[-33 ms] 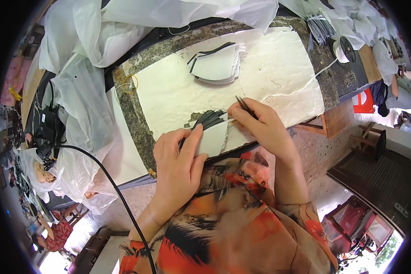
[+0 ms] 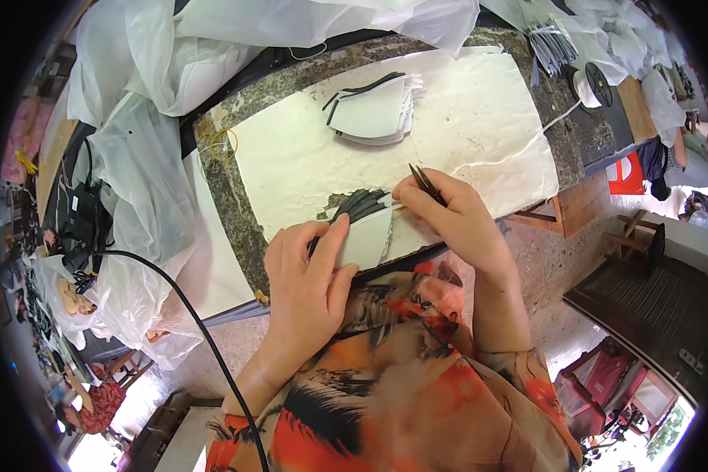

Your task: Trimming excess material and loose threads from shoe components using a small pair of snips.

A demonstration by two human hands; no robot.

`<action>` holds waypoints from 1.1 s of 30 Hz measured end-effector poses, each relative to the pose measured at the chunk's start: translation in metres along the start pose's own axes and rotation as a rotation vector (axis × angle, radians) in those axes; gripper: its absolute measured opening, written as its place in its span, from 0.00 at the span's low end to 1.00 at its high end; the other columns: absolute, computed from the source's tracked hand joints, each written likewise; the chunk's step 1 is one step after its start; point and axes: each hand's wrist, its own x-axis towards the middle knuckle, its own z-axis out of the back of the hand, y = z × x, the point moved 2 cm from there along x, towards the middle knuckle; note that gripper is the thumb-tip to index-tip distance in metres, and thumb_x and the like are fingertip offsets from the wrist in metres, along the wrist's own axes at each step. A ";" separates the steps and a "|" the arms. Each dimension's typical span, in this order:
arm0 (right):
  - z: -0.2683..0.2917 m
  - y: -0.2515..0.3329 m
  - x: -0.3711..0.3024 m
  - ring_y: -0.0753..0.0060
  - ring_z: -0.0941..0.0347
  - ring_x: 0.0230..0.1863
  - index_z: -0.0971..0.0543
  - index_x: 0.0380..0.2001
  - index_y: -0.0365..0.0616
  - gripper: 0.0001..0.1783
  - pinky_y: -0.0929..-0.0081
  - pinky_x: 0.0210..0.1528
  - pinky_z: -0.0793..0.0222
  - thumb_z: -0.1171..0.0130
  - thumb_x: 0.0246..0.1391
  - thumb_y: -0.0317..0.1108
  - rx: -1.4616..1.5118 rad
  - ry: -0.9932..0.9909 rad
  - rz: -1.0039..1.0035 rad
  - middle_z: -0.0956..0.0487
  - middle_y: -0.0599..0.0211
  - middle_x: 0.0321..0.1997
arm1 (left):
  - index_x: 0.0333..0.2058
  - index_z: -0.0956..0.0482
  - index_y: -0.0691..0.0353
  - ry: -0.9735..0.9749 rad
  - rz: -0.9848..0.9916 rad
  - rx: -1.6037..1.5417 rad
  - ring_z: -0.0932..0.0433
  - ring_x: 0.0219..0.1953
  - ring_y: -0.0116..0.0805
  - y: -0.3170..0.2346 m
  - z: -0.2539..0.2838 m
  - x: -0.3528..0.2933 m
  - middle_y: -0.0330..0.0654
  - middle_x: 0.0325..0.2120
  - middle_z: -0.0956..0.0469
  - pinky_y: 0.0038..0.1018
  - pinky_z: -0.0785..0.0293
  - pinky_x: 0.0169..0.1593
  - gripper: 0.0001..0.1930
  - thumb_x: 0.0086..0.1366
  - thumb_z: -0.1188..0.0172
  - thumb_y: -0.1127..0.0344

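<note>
My left hand (image 2: 308, 271) lies over a stack of light-grey cut pieces (image 2: 367, 240) with black strips (image 2: 360, 204) along their far edge, holding it down between fingers and thumb near the table's front edge. A thin white cord (image 2: 383, 212) runs across the top piece, below the black strips. My right hand (image 2: 448, 208) pinches that cord between thumb and forefinger at the stack's right side. Tucked in the same hand are small dark pointed scissors (image 2: 425, 186), tips upward; their handles are hidden by the palm.
Beyond my hands, a second stack of pale pieces (image 2: 374, 110) with black edging lies on the white sheet (image 2: 283, 157). The cord reaches a spool (image 2: 592, 85) at the right. Plastic sheeting (image 2: 149, 157) covers the left side; a black cable (image 2: 185, 295) hangs by my left arm.
The scissors in my right hand have turned slightly, and their tips show a little wider apart. My left hand and the stack have not moved.
</note>
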 end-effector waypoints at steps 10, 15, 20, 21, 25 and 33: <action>-0.010 0.011 -0.017 0.84 0.29 0.33 0.20 0.38 0.37 0.12 0.81 0.36 0.30 0.30 0.53 0.31 0.077 -0.034 0.043 0.21 0.72 0.35 | 0.52 0.23 0.58 -0.072 0.005 -0.120 0.30 0.52 0.50 0.004 -0.002 -0.003 0.46 0.47 0.28 0.46 0.39 0.61 0.25 0.54 0.32 0.72; -0.013 0.017 -0.020 0.77 0.26 0.32 0.19 0.39 0.40 0.12 0.78 0.35 0.29 0.30 0.51 0.30 -0.070 -0.098 0.206 0.21 0.67 0.33 | 0.49 0.24 0.57 -0.075 0.013 -0.092 0.30 0.51 0.50 0.000 0.001 -0.001 0.45 0.44 0.29 0.50 0.41 0.64 0.23 0.53 0.32 0.73; -0.020 0.026 -0.023 0.68 0.25 0.31 0.17 0.40 0.43 0.12 0.74 0.34 0.28 0.30 0.50 0.27 -0.242 -0.205 0.437 0.22 0.65 0.32 | 0.44 0.26 0.57 -0.080 -0.026 -0.099 0.30 0.47 0.49 0.000 0.004 0.008 0.43 0.39 0.30 0.53 0.41 0.65 0.20 0.51 0.32 0.74; -0.020 0.029 -0.024 0.68 0.25 0.31 0.17 0.40 0.44 0.13 0.74 0.34 0.28 0.30 0.49 0.25 -0.260 -0.188 0.451 0.22 0.65 0.31 | 0.43 0.26 0.58 -0.059 -0.046 -0.074 0.32 0.46 0.49 0.000 0.005 0.009 0.44 0.38 0.30 0.46 0.38 0.60 0.20 0.50 0.31 0.73; -0.019 0.028 -0.017 0.67 0.23 0.31 0.16 0.41 0.47 0.15 0.73 0.34 0.27 0.32 0.48 0.22 -0.284 -0.041 0.581 0.23 0.65 0.30 | 0.41 0.27 0.59 0.013 -0.067 -0.080 0.34 0.43 0.48 0.006 0.005 0.015 0.44 0.37 0.30 0.38 0.35 0.51 0.20 0.49 0.31 0.72; -0.017 0.027 -0.008 0.65 0.25 0.29 0.18 0.36 0.46 0.15 0.71 0.31 0.28 0.33 0.43 0.20 -0.346 0.033 0.617 0.24 0.67 0.29 | 0.43 0.24 0.56 0.117 0.038 -0.257 0.31 0.42 0.45 0.015 0.009 0.020 0.41 0.36 0.28 0.38 0.38 0.54 0.20 0.50 0.32 0.67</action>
